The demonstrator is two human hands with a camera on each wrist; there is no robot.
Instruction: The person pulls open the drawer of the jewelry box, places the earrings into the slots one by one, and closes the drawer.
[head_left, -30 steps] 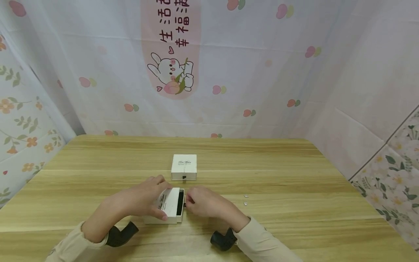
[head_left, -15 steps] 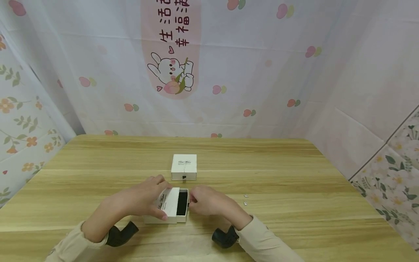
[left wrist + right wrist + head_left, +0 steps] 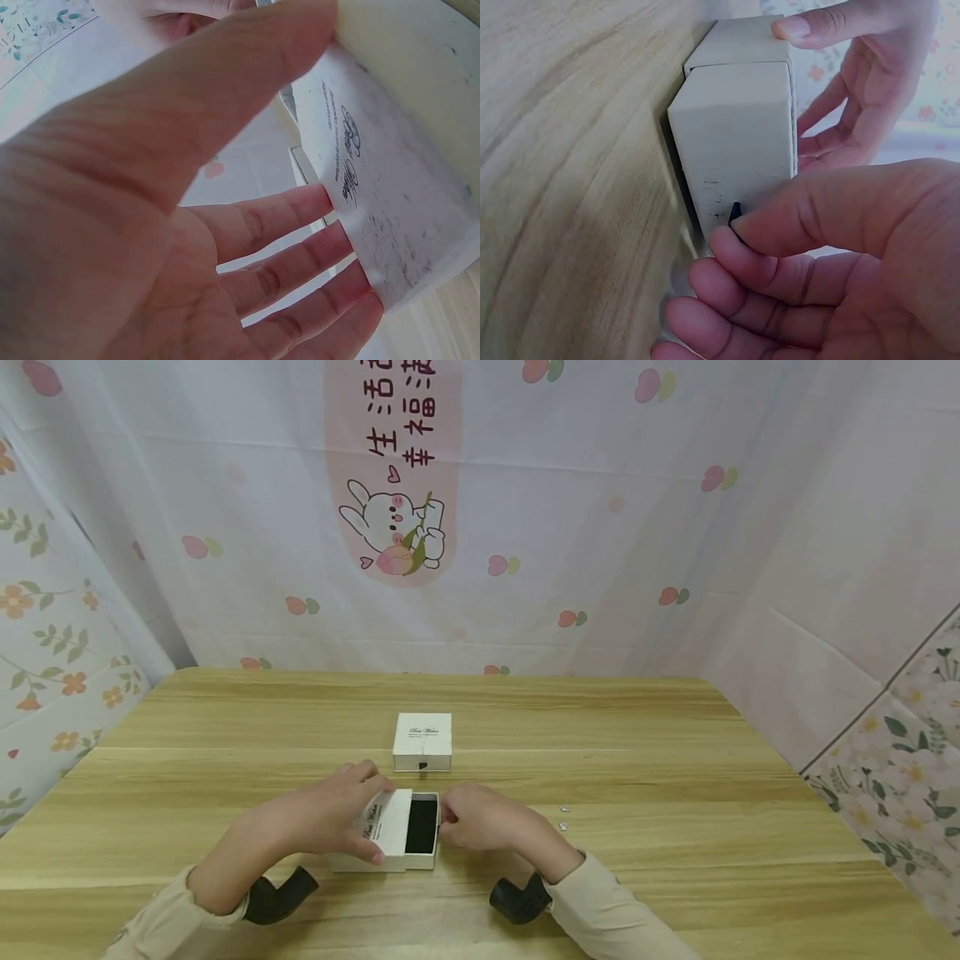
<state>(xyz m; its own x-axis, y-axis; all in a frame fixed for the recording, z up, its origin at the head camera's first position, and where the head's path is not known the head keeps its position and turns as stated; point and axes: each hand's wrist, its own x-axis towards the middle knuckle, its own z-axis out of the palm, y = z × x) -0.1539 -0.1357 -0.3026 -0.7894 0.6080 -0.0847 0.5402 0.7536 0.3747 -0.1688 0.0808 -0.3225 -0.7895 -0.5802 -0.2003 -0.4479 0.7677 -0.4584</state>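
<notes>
A white sliding gift box with black script lies on the table, its drawer [image 3: 422,862] pulled part way out to the right of the outer sleeve [image 3: 393,828]. Black padding [image 3: 423,827] shows inside the drawer. My left hand [image 3: 330,814] grips the sleeve, thumb on the near side and fingers on the far side. In the right wrist view, a small black pull tab [image 3: 736,212] on the drawer's front is pinched between thumb and index finger of my right hand [image 3: 487,820].
Behind the hands stands a second white box [image 3: 423,739], closed, its black tab facing me. Two tiny silvery pieces [image 3: 564,817] lie right of my right hand. Black curved mounts [image 3: 283,897] sit at both wrists. A printed curtain [image 3: 525,510] hangs beyond the wooden table [image 3: 637,735].
My right hand has moved to the right, drawing the drawer farther out of the sleeve and baring more black padding. My left hand has stayed in place on the sleeve.
</notes>
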